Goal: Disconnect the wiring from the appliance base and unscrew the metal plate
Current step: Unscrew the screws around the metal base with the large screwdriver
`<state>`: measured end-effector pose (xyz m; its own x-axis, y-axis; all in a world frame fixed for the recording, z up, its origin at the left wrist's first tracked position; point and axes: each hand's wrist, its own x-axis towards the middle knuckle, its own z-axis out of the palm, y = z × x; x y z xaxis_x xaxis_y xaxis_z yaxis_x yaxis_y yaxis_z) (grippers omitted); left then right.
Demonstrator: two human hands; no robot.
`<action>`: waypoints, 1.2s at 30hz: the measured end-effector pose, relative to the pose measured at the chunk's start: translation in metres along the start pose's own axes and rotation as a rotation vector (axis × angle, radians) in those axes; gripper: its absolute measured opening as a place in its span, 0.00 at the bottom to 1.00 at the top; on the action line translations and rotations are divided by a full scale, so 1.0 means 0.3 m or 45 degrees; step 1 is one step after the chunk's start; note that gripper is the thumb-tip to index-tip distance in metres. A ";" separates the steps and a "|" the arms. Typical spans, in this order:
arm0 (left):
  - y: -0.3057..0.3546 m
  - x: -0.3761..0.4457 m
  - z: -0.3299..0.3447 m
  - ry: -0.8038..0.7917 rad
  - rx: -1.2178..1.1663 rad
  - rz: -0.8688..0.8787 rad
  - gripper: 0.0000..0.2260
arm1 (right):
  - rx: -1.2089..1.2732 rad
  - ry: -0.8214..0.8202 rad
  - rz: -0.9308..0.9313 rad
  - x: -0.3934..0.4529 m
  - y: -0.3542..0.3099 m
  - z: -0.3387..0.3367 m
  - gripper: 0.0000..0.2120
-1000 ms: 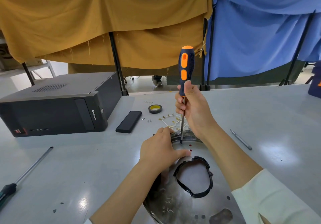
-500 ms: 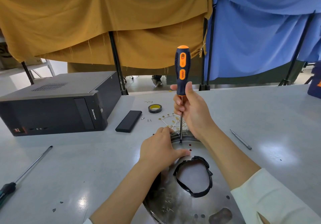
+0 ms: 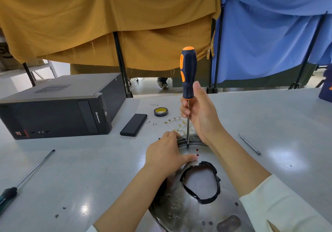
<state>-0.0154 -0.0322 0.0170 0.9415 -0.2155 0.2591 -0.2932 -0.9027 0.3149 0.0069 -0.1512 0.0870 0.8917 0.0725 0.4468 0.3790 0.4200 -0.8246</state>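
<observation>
Steel plate [image 3: 188, 212], round and shiny, lies on the grey tabletop [image 3: 89, 168] at 6 o'clock, right under your arms. Your right hand [image 3: 202, 114] is curled round the screwdriver [image 3: 187, 73] at the bottom of its orange-and-black handle and the top of the shaft, tool upright, tip seated on a screw near the plate's far rim at 12 o'clock of the plate. Your left hand [image 3: 166, 153] presses flat on the plate at its 10 o'clock edge, fingers mostly straight, thumb reaching toward two small red dots [image 3: 197, 152]; nothing pinched there. Black gasket loop [image 3: 201, 181] sits mid-plate round a cutout. White wires with brass terminals [image 3: 177, 123] lie loose on the tabletop just beyond the plate, so the wiring step looks done; you're on the unscrewing step. Next move, my read: keep downward pressure, twist counter-clockwise, hold the plate steady so it doesn't spin. Slip risk: the tip could skate across polished metal toward your left thumb.

Elsewhere: black computer case [image 3: 59, 105] at 10 o'clock, black slab [image 3: 133, 124] and tape roll [image 3: 159, 111] at 11, second screwdriver [image 3: 27, 176] at 8, thin metal bit [image 3: 249, 144] at 3.
</observation>
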 end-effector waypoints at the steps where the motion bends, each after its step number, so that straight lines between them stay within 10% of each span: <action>1: -0.001 0.000 0.000 0.002 0.001 0.001 0.34 | -0.025 0.022 -0.007 0.000 -0.001 0.002 0.20; 18: -0.001 0.001 0.002 0.018 0.009 0.006 0.35 | -0.073 0.074 -0.041 -0.004 0.002 -0.005 0.09; 23: -0.002 0.001 0.003 0.015 0.014 -0.001 0.35 | -0.049 0.025 -0.003 -0.001 -0.001 0.001 0.24; 36: -0.006 0.008 0.007 0.005 0.042 0.005 0.35 | -0.034 0.018 0.003 0.001 0.000 -0.006 0.23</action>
<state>-0.0124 -0.0318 0.0151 0.9397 -0.2176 0.2639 -0.2913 -0.9135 0.2839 0.0076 -0.1529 0.0863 0.8960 0.0607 0.4399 0.3830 0.3958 -0.8347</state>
